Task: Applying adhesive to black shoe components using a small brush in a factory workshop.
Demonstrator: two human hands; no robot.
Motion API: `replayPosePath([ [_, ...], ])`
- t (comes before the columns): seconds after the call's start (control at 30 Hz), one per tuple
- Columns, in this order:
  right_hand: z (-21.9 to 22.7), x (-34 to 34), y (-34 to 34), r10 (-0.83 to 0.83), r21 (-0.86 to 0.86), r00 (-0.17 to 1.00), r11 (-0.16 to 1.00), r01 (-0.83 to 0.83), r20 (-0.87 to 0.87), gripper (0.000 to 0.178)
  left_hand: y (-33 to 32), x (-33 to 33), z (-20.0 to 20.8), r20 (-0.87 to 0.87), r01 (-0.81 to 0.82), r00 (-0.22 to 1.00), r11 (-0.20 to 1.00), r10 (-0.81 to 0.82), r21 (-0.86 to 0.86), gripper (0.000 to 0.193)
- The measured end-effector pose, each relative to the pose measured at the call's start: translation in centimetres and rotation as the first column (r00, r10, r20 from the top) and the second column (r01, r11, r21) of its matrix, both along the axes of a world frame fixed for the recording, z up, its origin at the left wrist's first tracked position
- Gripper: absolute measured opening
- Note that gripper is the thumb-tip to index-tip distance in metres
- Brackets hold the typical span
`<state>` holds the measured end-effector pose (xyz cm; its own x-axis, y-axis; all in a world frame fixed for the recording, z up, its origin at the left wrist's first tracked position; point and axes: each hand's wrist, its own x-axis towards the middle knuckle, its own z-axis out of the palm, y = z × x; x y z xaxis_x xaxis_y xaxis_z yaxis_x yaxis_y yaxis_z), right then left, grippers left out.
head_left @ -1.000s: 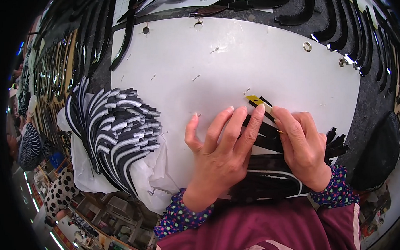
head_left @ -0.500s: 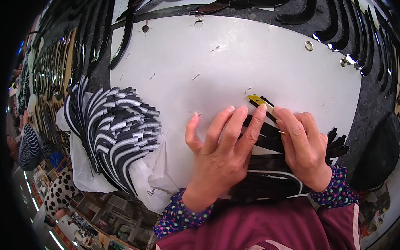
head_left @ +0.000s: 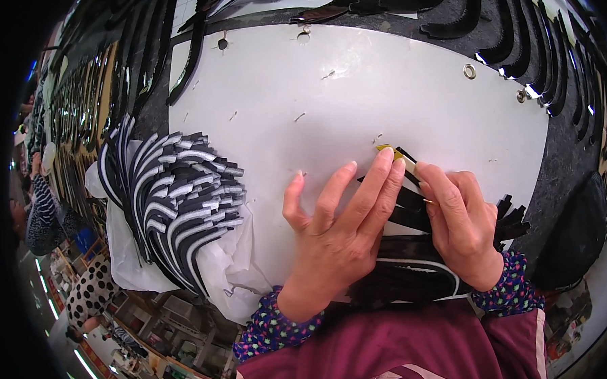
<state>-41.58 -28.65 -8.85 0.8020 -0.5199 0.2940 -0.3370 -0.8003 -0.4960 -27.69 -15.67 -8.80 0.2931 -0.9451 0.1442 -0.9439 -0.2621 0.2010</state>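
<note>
My left hand [head_left: 340, 230] lies spread over the white sheet [head_left: 407, 83], its index and middle fingertips pressing on a small yellow-and-white piece [head_left: 382, 147]. That piece sits on the end of a narrow black strip [head_left: 405, 156], and the fingertips cover most of it. Close beside it, my right hand [head_left: 462, 216] is closed, thumb and index finger pinching at the strip's edge. Beneath both hands lie several more black strips [head_left: 410, 216], partly hidden. Nearest my body is a curved black bundle with a white line [head_left: 418, 262].
A fanned pile of black strips with white-grey lining [head_left: 175, 195] rests on white plastic [head_left: 127, 255] at the left. Curved black strips [head_left: 475, 12] line the far and right table edges. A black bag-like thing [head_left: 573, 239] lies at the right. Other people [head_left: 91, 287] are at far left.
A fingertip of my left hand has moved onto the yellow piece and now covers most of it. My right hand stays in place.
</note>
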Motion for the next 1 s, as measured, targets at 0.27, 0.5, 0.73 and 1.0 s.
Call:
replayPosePath([
  [0.27, 0.03, 0.01, 0.01, 0.0, 0.003, 1.0, 1.0, 0.0, -0.003, 0.045, 0.0, -0.04, -0.11, 0.026, -0.001, 1.0, 1.0, 0.001, 0.006, 0.048],
  [0.5, 0.1, 0.05, -0.02, -0.002, 0.004, 1.0, 1.0, 0.002, -0.001, 0.045, 0.0, 0.05, 0.26, 0.004, 0.009, 1.0, 1.0, -0.01, 0.023, 0.051],
  [0.73, 0.15, 0.01, 0.03, -0.008, -0.004, 1.0, 1.0, 0.008, -0.004, 0.044, 0.03, -0.17, -0.1, -0.028, -0.015, 0.999, 1.0, 0.015, 0.002, 0.047],
  [1.0, 0.18, -0.03, -0.06, -0.006, -0.001, 1.0, 1.0, 0.006, -0.009, 0.044, 0.11, 0.02, -0.22, -0.068, 0.001, 0.998, 1.0, -0.002, -0.028, 0.043],
])
